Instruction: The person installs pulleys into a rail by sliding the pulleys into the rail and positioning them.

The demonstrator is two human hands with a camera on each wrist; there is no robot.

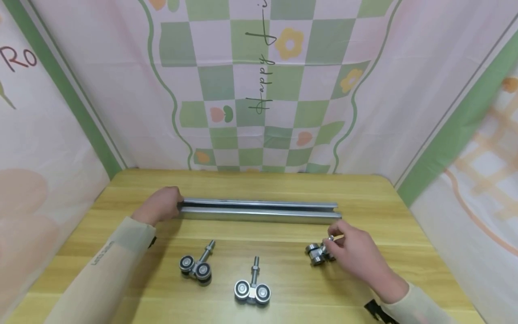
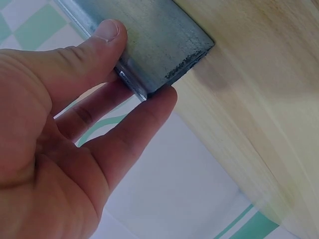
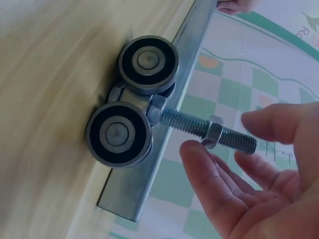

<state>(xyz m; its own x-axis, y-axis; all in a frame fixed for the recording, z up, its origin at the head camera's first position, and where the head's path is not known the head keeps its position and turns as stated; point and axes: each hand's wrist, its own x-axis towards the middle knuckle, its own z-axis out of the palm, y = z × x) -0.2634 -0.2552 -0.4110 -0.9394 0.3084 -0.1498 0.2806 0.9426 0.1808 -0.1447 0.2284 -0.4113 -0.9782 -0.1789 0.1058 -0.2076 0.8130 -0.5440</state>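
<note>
A metal C-shaped channel rail (image 1: pixel 259 216) lies lengthwise across the table with its slot showing. My left hand (image 1: pixel 163 204) grips its left end; in the left wrist view the thumb (image 2: pixel 107 37) presses the rail's side and a fingertip touches the end edge. Just in front of the rail's right end, a four-wheeled roller trolley (image 3: pixel 134 102) stands on its wheels, its threaded bolt (image 3: pixel 184 123) and nut pointing up. Around that bolt are the thumb and fingers of my right hand (image 1: pixel 360 252), with a gap showing between thumb and bolt.
Two more roller trolleys lie on the wooden table (image 1: pixel 283 243): one at front left (image 1: pixel 196 268), the other at front middle (image 1: pixel 252 288), bolts pointing away from me. Behind the table hangs a patterned cloth (image 1: pixel 251 90), with further cloth at both sides.
</note>
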